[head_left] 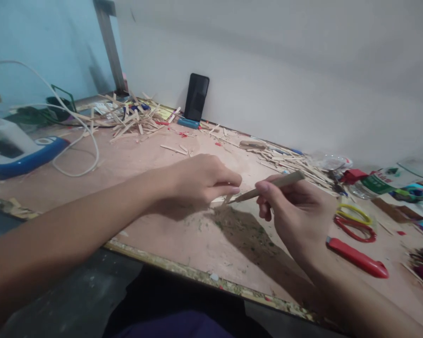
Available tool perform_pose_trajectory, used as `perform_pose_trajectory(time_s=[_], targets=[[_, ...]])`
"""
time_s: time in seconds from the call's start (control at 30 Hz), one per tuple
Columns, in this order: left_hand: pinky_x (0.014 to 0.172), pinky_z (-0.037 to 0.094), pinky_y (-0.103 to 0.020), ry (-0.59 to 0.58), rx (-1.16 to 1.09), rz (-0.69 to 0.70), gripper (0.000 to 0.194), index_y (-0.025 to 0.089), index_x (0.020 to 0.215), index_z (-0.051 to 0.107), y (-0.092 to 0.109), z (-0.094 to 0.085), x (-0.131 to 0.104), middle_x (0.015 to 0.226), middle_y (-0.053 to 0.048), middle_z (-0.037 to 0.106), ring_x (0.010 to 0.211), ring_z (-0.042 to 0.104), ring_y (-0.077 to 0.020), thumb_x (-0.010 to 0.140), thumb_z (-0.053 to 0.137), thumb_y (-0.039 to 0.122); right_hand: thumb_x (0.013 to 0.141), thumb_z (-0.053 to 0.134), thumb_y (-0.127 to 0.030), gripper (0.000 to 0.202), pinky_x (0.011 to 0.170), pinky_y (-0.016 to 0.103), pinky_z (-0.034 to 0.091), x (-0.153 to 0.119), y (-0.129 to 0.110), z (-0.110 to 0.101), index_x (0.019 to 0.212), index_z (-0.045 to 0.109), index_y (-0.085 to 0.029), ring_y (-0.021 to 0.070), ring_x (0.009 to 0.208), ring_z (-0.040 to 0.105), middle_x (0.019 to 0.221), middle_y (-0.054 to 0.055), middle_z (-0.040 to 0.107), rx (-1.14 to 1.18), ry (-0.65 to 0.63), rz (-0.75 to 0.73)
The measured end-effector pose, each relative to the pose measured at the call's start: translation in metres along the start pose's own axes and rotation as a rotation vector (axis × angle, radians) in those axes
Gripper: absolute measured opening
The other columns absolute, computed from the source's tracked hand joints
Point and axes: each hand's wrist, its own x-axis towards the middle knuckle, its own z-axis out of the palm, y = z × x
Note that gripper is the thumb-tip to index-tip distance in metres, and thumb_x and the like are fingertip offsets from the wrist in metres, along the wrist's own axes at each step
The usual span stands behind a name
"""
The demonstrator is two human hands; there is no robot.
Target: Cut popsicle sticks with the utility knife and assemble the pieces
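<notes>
The right grip (301, 206) is closing around a slim, pen-like tool (289, 179), which is slanting over the middle of the desk (134, 159), its thin tip pointing left; it is looking light, stiff and easy to steady, best taken by the thick shaft, with fingers staying off the fine tip. Just beside that tip, a pale sliver (218, 199), probably wood, is lying under the fingertips of the left grip (197, 180); those fingers are bending together, though whether they are pinching it or only pressing it I cannot tell. It is seeming very light, dry and brittle, best held by its edges close to the worked end. By count, one desk is carrying everything: two heaps of sticks are spreading along the far side, a left heap (132, 122) and a right heap (292, 162), too tangled for counting singly; one bottle (384, 180) is lying far right; one phone (197, 96) is leaning upright on one blue stand (188, 123); one red-handled cutter (357, 258) is resting near right, just beyond which one red loop (356, 230) and one yellow loop (356, 214) are lying together.
</notes>
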Motion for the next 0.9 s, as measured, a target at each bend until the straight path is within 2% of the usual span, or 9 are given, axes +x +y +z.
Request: perform_pose_trajectory(time_s=[0.07,0.2,0.33,0.47,0.5,0.6,0.73,0.8,0.9], targets=[[0.061,0.032,-0.029,-0.004,-0.001,0.005,0.026,0.019,0.077,0.062,0.0,0.0,0.0,0.065,0.001,0.057,0.062,0.052,-0.0151,0.1,0.053,0.026,0.086,0.084,-0.035,0.022,0.034,0.023,0.041,0.0,-0.001,0.0,0.074,0.072,-0.02,0.0098,0.037,0.052,0.053,-0.004,0.061,0.022,0.036,-0.013],[0.061,0.033,-0.029,0.008,0.001,0.006,0.028,0.019,0.075,0.06,0.0,0.001,0.0,0.064,0.001,0.056,0.062,0.052,-0.0152,0.1,0.052,0.026,0.083,0.085,-0.034,0.023,0.033,0.023,0.041,0.001,-0.001,0.001,0.073,0.072,-0.019,0.0104,0.036,0.052,0.05,-0.004,0.061,0.027,-0.037,0.012],[0.062,0.033,-0.029,-0.006,0.01,0.014,0.027,0.019,0.077,0.061,0.0,0.001,0.0,0.066,0.001,0.056,0.063,0.053,-0.015,0.101,0.052,0.026,0.086,0.082,-0.03,0.02,0.033,0.022,0.041,0.001,-0.001,0.001,0.074,0.071,-0.019,0.0095,0.036,0.052,0.051,-0.005,0.061,0.026,0.055,-0.048],[0.06,0.031,-0.029,0.009,0.01,0.029,0.027,0.019,0.075,0.059,0.0,0.002,0.0,0.063,0.002,0.055,0.061,0.051,-0.0144,0.1,0.052,0.025,0.085,0.081,-0.025,0.017,0.034,0.023,0.042,-0.001,0.0,0.001,0.073,0.071,-0.019,0.0103,0.037,0.054,0.051,-0.004,0.062,0.005,-0.082,-0.002],[0.06,0.031,-0.03,0.017,0.01,0.038,0.026,0.019,0.075,0.059,0.0,0.003,0.001,0.063,0.002,0.054,0.06,0.05,-0.0142,0.1,0.053,0.024,0.084,0.082,-0.024,0.016,0.034,0.023,0.041,-0.001,0.0,0.0,0.073,0.071,-0.019,0.0104,0.037,0.054,0.051,-0.005,0.061,-0.005,-0.078,-0.012],[0.06,0.032,-0.03,0.022,0.011,0.064,0.025,0.019,0.076,0.059,0.002,0.003,0.002,0.063,0.002,0.052,0.06,0.049,-0.0138,0.1,0.054,0.022,0.087,0.08,-0.021,0.014,0.036,0.025,0.04,-0.001,-0.003,-0.001,0.076,0.071,-0.021,0.0109,0.038,0.052,0.051,-0.005,0.06,-0.028,0.051,-0.093],[0.061,0.034,-0.03,0.015,0.018,0.042,0.027,0.02,0.074,0.057,0.003,0.005,0.004,0.062,0.002,0.052,0.061,0.051,-0.0147,0.101,0.053,0.02,0.086,0.08,-0.025,0.014,0.035,0.028,0.037,-0.002,-0.006,-0.003,0.074,0.072,-0.023,0.0133,0.038,0.052,0.05,-0.003,0.06,-0.131,-0.003,-0.054],[0.063,0.036,-0.03,0.011,0.029,0.018,0.027,0.02,0.075,0.059,0.003,0.006,0.005,0.064,0.001,0.054,0.065,0.057,-0.0161,0.101,0.054,0.022,0.084,0.08,-0.026,0.017,0.035,0.029,0.035,-0.002,-0.008,-0.004,0.07,0.071,-0.024,0.0137,0.039,0.053,0.051,-0.002,0.061,-0.195,0.011,-0.049],[0.066,0.039,-0.029,0.0,0.044,-0.024,0.027,0.02,0.076,0.062,0.003,0.006,0.007,0.065,0.001,0.056,0.071,0.063,-0.0185,0.102,0.055,0.024,0.091,0.072,-0.023,0.034,0.041,0.029,0.036,-0.001,-0.011,-0.007,0.058,0.065,-0.024,0.0119,0.044,0.05,0.052,-0.001,0.056,-0.306,-0.002,-0.04]])
